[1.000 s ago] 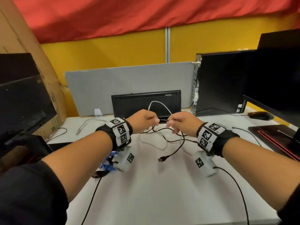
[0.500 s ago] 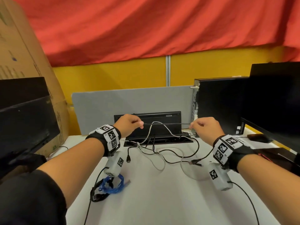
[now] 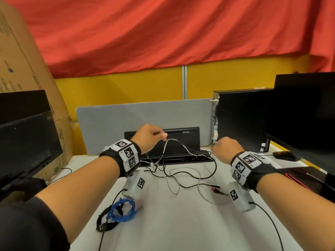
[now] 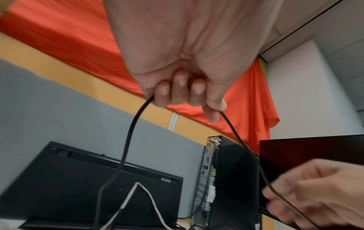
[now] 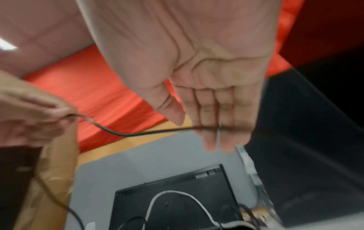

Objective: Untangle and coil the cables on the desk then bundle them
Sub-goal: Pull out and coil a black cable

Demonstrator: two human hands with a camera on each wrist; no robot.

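Red cloth and a yellow wall back a white bench [image 3: 181, 223] strewn with cables. Both hands are raised above the tangle [image 3: 174, 171]: the left hand [image 3: 147, 137] curls tight round a thin black cable [image 4: 128, 140], which runs across to the right hand [image 3: 226, 150]. There the cable crosses nearly straight fingers [image 5: 216, 124]; motion blur leaves it unclear whether they pinch it. A white cable [image 3: 174, 142] peaks just under the left hand and trails into the knot. Near the front edge lie a coiled blue cable [image 3: 123, 211] and a black coil [image 3: 103, 221], seemingly finished. The cables look light, limp and slick, likely to spring or snag; holding near a plug end and feeding slack through should work best. Tags on both wristbands [image 3: 126, 153] carry square codes; no other writing is legible.
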